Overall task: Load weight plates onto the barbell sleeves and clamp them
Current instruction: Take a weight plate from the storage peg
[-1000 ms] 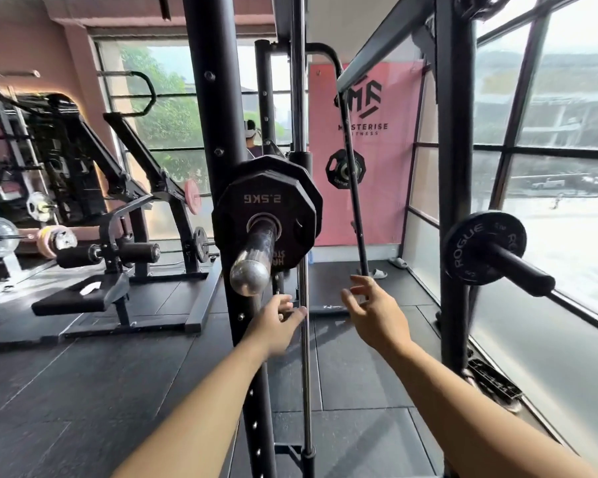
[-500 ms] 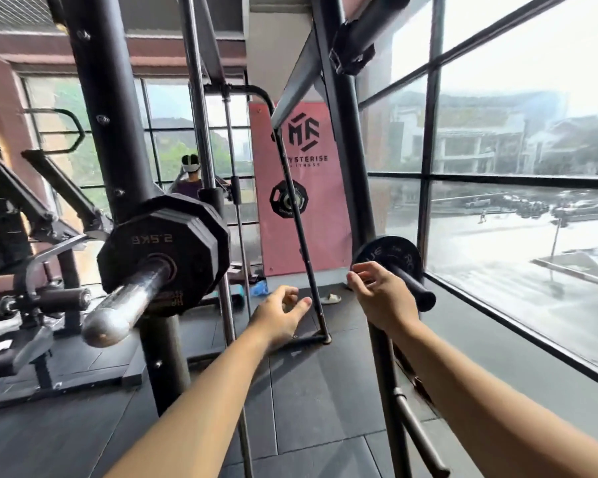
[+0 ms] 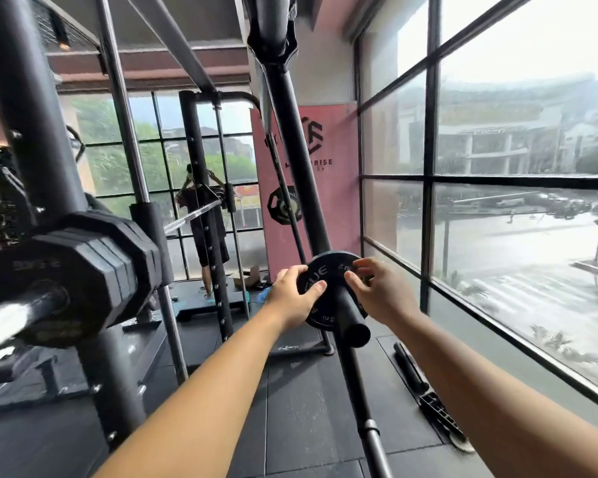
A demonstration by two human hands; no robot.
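A small round black weight plate sits on a black storage peg that sticks out of the rack upright. My left hand grips the plate's left edge, and my right hand grips its right edge, fingers over the face. At the far left, the chrome barbell sleeve points toward me with several black twelve-sided plates stacked on it. No clamp shows on the sleeve.
The black rack upright rises just behind the peg. A slanted guide rod and rack post stand left. Large windows close off the right side. A person stands in the background. A dark bracket lies on the floor.
My view has swung right and closer to the storage peg. Both hands have reached forward from open air and closed on the small plate's edges.
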